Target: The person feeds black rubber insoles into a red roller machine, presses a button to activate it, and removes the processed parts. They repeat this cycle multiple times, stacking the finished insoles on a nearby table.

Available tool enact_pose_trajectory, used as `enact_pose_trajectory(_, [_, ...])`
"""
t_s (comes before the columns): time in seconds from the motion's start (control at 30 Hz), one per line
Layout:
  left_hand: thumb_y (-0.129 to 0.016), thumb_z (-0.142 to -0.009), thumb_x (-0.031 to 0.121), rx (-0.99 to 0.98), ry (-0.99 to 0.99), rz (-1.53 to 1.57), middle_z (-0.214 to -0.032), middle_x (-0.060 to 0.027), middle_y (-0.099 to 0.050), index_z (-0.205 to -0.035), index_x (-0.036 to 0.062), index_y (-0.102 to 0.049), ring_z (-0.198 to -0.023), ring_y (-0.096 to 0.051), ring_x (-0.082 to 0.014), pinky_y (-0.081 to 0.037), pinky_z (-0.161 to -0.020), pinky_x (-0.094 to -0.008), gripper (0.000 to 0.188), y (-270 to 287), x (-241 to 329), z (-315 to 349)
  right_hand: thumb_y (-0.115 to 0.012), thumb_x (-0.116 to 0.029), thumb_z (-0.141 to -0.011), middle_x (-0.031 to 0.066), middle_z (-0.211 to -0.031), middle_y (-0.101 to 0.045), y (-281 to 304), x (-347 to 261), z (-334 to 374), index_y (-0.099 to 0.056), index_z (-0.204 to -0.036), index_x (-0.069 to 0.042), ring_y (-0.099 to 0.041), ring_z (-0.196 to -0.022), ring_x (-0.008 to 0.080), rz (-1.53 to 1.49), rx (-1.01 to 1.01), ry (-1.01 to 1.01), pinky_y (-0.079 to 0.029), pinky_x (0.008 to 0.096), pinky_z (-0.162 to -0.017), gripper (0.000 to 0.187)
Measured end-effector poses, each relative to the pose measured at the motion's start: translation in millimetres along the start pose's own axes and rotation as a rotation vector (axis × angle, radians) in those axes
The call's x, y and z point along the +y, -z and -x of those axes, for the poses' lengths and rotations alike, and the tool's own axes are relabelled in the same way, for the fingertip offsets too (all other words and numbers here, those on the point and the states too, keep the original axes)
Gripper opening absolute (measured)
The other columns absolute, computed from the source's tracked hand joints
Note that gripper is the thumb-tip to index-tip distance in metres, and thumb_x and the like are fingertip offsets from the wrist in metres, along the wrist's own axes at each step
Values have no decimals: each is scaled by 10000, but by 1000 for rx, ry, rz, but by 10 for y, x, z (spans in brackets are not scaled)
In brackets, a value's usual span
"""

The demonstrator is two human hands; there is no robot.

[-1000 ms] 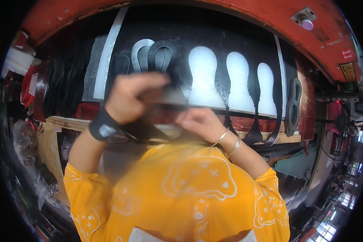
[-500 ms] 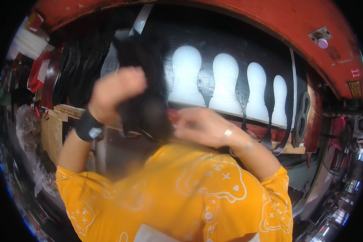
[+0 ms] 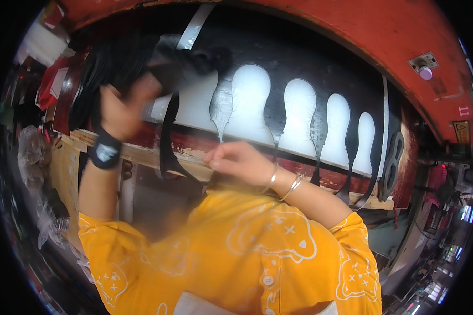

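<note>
My left hand [image 3: 123, 109], with a black wristband, is raised at the left and closed on black sole-shaped pieces [image 3: 176, 73]. Motion smears both hand and pieces, so how many it grips is unclear. Beneath lies a black sheet [image 3: 299, 63] with several sole-shaped cutouts, through which a white surface [image 3: 251, 102] shows. Near the front edge of the bench, my right hand [image 3: 242, 164], wearing bracelets, has its fingers curled together; anything in them is hidden. Beside it, a thin black strip [image 3: 168, 142] of the sheet hangs over the edge.
Dark layered pieces [image 3: 92, 79] are stacked at the left end of the bench. A red machine beam [image 3: 352, 21] with a pale button [image 3: 424, 72] spans the far side. A black offcut with openings [image 3: 391, 163] stands at the right end. The wooden front edge [image 3: 136, 152] runs before me.
My left hand has swung the black pieces up and left, away from my right hand, uncovering another cutout and the hanging strip. The right hand stays near the front edge, its fingers more curled.
</note>
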State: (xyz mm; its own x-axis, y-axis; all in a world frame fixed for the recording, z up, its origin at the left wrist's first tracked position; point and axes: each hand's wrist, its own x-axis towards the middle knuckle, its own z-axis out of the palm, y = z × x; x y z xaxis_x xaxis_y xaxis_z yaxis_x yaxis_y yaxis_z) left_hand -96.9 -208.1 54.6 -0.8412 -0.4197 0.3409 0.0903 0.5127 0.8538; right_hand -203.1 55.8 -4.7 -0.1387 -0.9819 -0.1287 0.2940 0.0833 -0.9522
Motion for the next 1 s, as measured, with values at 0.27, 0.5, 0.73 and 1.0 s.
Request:
enact_pose_trajectory(0.27, [-501,-767,-137,225,-498,-780,-1181,-150,-644,-1367,100,-502,-1065,-630,-235,-489,-903,-298,645,1242,532,-1357,-665,-247,-809,166,-992,-641,-247,-671,351,-557,-1080,-50,-622,-950,350,1357,-104,67,-486,418,-835,351])
enact_pose_trajectory(0.5, [-711,-811,55,-493,-593,-326,-829,-182,-659,-1025,-19,-620,-715,-647,-250,-512,-691,-314,244,-297,1573,-1072,-868,-213,-592,233,-1438,-356,533,-1348,574,-241,-1464,-36,-360,-1339,365,1048,667,463,-318,408,-1094,1088])
enact_pose_trajectory(0.73, [-681,-819,2,-554,-500,350,-992,-132,-665,-1093,-40,-616,-877,-633,-189,-502,-791,-285,285,-934,1735,-955,-792,-40,-688,136,-1127,-642,794,-1226,898,-546,-1261,-48,-625,-1019,213,610,578,256,-476,319,-909,623])
enact_pose_trajectory(1.0, [-626,-746,50,-311,-191,484,-1153,-89,-602,-1335,35,-492,-1016,-584,-139,-429,-924,-256,604,-1152,956,-890,-735,-79,-722,161,-852,-665,921,-1678,1416,-663,-934,12,-647,-796,338,1149,737,254,-511,355,-721,242])
